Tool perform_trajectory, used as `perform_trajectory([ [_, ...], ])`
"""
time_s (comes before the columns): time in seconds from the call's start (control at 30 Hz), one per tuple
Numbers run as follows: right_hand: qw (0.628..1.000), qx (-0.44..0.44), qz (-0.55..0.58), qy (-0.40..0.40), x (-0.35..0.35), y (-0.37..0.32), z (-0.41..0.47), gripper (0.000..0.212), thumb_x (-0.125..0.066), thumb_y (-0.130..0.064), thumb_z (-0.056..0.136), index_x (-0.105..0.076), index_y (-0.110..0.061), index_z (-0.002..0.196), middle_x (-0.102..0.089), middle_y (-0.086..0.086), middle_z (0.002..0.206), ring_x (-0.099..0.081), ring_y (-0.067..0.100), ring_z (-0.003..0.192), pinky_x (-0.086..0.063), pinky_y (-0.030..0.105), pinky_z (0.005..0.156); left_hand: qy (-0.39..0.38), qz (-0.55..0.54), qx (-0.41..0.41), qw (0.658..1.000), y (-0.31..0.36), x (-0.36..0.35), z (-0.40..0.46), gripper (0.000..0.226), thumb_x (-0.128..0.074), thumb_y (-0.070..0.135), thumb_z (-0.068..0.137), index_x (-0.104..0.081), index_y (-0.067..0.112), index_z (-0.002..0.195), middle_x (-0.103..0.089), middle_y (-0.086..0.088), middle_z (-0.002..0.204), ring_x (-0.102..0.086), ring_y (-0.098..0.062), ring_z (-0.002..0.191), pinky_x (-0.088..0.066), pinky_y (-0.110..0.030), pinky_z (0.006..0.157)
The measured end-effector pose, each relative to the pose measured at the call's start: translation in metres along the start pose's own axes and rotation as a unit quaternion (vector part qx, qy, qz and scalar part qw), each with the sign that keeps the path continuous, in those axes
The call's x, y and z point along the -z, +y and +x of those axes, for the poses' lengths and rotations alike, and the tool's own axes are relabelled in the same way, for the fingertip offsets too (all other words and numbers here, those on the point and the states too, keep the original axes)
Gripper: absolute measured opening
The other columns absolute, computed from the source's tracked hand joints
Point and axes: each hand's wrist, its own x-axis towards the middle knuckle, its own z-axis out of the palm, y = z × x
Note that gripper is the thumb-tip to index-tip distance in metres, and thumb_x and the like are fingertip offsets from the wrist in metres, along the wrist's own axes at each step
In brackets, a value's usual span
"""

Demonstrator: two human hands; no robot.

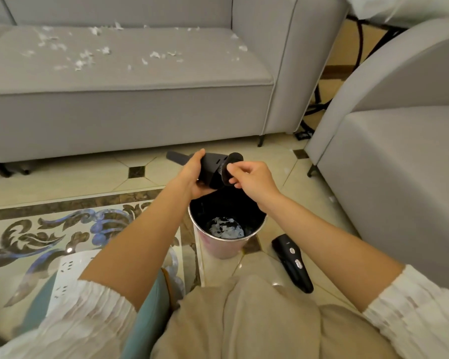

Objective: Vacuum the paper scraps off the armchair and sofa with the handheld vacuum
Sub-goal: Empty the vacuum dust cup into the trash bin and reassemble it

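Your left hand (192, 174) grips the black dust cup (213, 168) of the handheld vacuum, nozzle end pointing left, directly above the waste bin (222, 246). Your right hand (252, 178) pinches the round black filter piece (231, 168) at the cup's open end — thumb and fingertips curled on its rim. White scraps lie at the bottom of the bin. The vacuum's motor body (293, 263) lies on the tiled floor (151, 167), just right of the bin. Paper scraps (88, 53) are scattered over the sofa (130, 107) seat cushion. The armchair (399, 151) stands at right — its seat is mostly out of view.
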Motion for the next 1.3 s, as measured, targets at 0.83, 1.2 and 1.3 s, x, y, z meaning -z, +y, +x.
perform_trajectory([
  [0.83, 0.997, 0.040, -0.058, 0.033, -0.001, -0.004, -0.008, 0.018, -0.064, -0.022, 0.092, -0.076, -0.011, 0.101, -0.074, 0.004, 0.091, -0.067, 0.016, 0.090, -0.050, 0.025, 0.086, -0.046, -0.067, 0.027, 0.996, -0.027, -0.022, -0.009, 0.057, -0.042, 0.059, 0.096, -0.062, 0.007, 0.111, -0.068, -0.014, 0.098, -0.066, -0.024, 0.088, -0.055, -0.038, 0.067],
  [1.2, 0.996, -0.037, 0.081, 0.012, -0.003, -0.009, -0.004, 0.017, -0.061, -0.022, 0.094, -0.070, -0.018, 0.080, -0.066, -0.001, 0.072, -0.062, 0.006, 0.068, -0.053, 0.027, 0.082, -0.046, -0.112, -0.107, 0.987, -0.034, -0.018, 0.003, 0.057, -0.046, 0.055, 0.096, -0.053, 0.010, 0.129, -0.064, -0.018, 0.122, -0.066, -0.029, 0.107, -0.058, -0.041, 0.076],
  [1.3, 0.996, -0.037, 0.080, 0.006, -0.006, -0.010, -0.004, 0.017, -0.060, -0.022, 0.095, -0.070, -0.016, 0.084, -0.066, -0.001, 0.071, -0.061, 0.006, 0.068, -0.053, 0.028, 0.082, -0.054, -0.115, -0.123, 0.984, -0.034, -0.013, 0.006, 0.055, -0.046, 0.056, 0.096, -0.053, 0.011, 0.126, -0.063, -0.018, 0.124, -0.065, -0.030, 0.109, -0.057, -0.043, 0.084],
])
